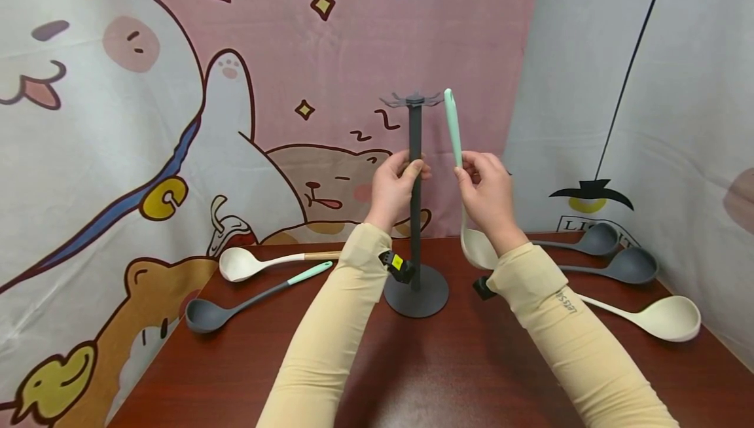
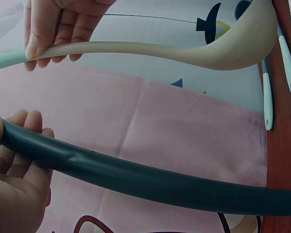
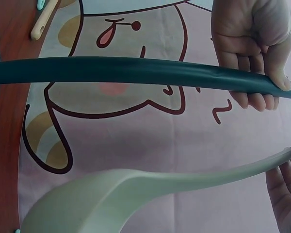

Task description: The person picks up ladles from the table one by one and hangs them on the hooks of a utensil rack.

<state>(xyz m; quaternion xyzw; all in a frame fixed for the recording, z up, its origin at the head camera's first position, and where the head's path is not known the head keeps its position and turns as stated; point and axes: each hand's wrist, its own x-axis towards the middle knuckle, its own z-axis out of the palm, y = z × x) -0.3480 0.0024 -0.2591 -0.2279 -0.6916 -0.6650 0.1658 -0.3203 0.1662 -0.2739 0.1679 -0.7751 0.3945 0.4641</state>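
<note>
A dark grey utensil stand (image 1: 415, 231) rises from a round base, with a ring of hooks (image 1: 415, 99) at its top. My left hand (image 1: 393, 187) grips the stand's pole at mid-height, thumb in front and fingers round behind. Held upright just right of the pole is a cream ladle (image 1: 452, 124) with a mint-green handle. My right hand (image 1: 487, 191) pinches it where handle meets neck, its bowl (image 3: 77, 204) hanging below. The handle's tip is level with the hooks, close beside the rightmost one. Both grips also show in the left wrist view.
On the left of the red-brown table (image 1: 412, 375) lie a white ladle (image 1: 238, 264) with a wooden handle and a grey ladle (image 1: 206, 315) with a mint handle. Two grey ladles (image 1: 633, 266) and a cream ladle (image 1: 671, 319) lie at the right. A cartoon cloth hangs behind.
</note>
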